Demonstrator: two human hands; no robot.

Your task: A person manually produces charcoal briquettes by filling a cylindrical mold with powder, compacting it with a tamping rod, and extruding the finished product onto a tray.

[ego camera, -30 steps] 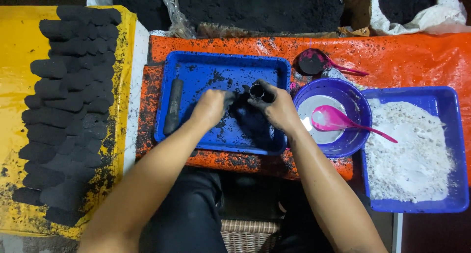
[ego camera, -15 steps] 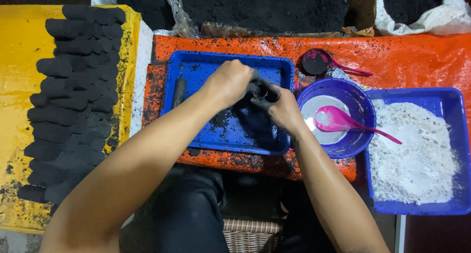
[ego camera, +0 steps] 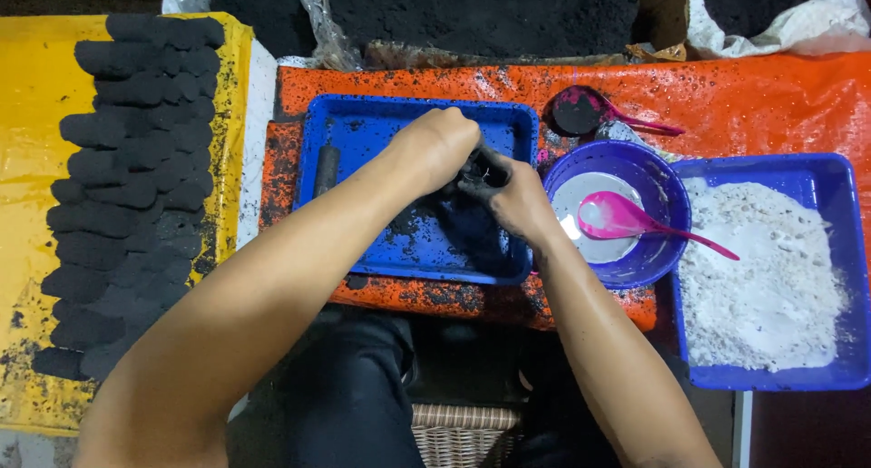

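Observation:
Both my hands work over a blue tray [ego camera: 363, 114] smeared with black powder. My right hand [ego camera: 513, 196] grips a small dark tube mould [ego camera: 483, 170], mostly hidden under my fingers. My left hand [ego camera: 435, 146] is bunched over the tube's open top, pressing black powder into it. A pile of black powder [ego camera: 463, 228] lies in the tray just below my hands. A dark cylindrical rod [ego camera: 325, 169] lies along the tray's left side.
Several rows of black briquettes [ego camera: 127, 187] lie on a yellow sheet [ego camera: 27, 114] at left. At right stand a purple bowl [ego camera: 662, 241] with a pink spoon [ego camera: 626, 219], a blue tray of white powder [ego camera: 771, 277] and a second pink spoon [ego camera: 590, 112]. Sacks of black powder [ego camera: 481, 14] stand behind.
My left hand rose from the tray floor and moved right onto the top of the tube held in my right hand. My right hand stayed about where it was.

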